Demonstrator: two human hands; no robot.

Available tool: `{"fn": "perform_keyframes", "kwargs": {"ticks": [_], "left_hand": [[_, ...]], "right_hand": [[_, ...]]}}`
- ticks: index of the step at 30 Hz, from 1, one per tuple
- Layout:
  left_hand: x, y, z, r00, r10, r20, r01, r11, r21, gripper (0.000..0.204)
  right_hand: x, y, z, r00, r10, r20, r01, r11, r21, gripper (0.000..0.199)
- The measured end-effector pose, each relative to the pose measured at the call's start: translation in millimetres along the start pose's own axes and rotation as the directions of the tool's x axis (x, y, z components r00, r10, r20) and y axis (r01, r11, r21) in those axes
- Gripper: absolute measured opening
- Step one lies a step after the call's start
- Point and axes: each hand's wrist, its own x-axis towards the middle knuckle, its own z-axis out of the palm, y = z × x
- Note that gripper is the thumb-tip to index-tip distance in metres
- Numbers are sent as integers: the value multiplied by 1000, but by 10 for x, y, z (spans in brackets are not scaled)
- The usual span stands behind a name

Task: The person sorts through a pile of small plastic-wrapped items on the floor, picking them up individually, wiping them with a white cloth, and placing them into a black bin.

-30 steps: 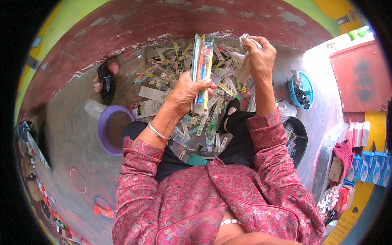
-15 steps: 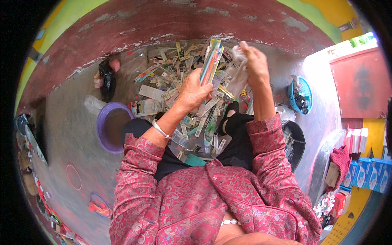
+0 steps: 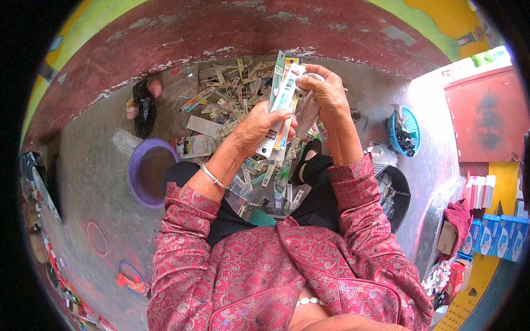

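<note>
My left hand (image 3: 258, 128) grips a bundle of long narrow packets (image 3: 282, 98), green, white and yellow, held upright in front of me. My right hand (image 3: 327, 94) is closed at the top right of that bundle, pinching a clear plastic wrapper (image 3: 307, 110) that hangs beside the packets. Below both hands a heap of several similar loose packets (image 3: 232, 110) lies on the grey floor and across my lap.
A purple bowl (image 3: 138, 165) stands on the floor at my left, a black bag (image 3: 144, 107) behind it. A blue basket (image 3: 408, 129) sits at the right, a dark container (image 3: 398, 193) by my right elbow. Blue and white boxes (image 3: 497, 231) stack at the far right. A dark red wall (image 3: 221, 38) runs behind the heap.
Both hands have shifted slightly with the bundle, which has tilted a little. The right hand has moved from apart at the right to close against the bundle's top.
</note>
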Motion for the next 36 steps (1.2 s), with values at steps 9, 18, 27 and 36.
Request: {"fn": "perform_keyframes", "kwargs": {"ticks": [9, 18, 27, 36], "left_hand": [[63, -103, -43, 999, 34, 12, -35, 972, 232, 16], [-75, -163, 45, 980, -65, 190, 16, 968, 251, 27], [34, -87, -63, 990, -97, 98, 98, 995, -3, 25], [14, -128, -34, 999, -10, 44, -1, 972, 237, 15]], "right_hand": [[-190, -152, 215, 725, -678, 121, 637, 593, -493, 11], [241, -46, -167, 702, -692, 167, 609, 462, -645, 10], [-8, -281, -226, 734, -676, -74, 566, 668, -483, 7], [163, -38, -147, 728, -665, 166, 528, 389, -755, 6]]}}
